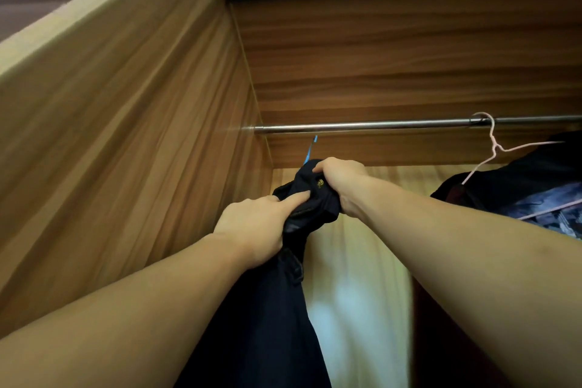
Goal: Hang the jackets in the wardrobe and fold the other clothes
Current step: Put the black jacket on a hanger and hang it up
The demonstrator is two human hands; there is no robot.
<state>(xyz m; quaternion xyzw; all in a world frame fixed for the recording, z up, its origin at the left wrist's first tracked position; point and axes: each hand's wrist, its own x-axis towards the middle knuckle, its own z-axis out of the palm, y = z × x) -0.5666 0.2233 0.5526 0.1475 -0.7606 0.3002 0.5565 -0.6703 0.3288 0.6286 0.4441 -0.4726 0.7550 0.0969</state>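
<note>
Rail [362, 127] straight above dark jacket [310, 195]; blue hanger hook [310, 151] points up; left hand [255, 225], right hand [341, 184] both clench collar, right nearer rail.

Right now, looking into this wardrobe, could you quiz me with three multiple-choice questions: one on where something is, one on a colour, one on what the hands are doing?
1. Where does the pink hanger hang?
A. on the rail's right part
B. at the rail's left end
C. on the wardrobe floor

2. What colour is the held jacket?
A. white
B. dark navy
C. red

3. What are the hands doing?
A. both hang idle
B. only one grips
C. both grip the jacket

Answers: 1 A, its hook sits over the rail near the right edge. 2 B, the cloth looks near-black blue. 3 C, the left hand and right hand both clutch bunched cloth below the rail.
</note>
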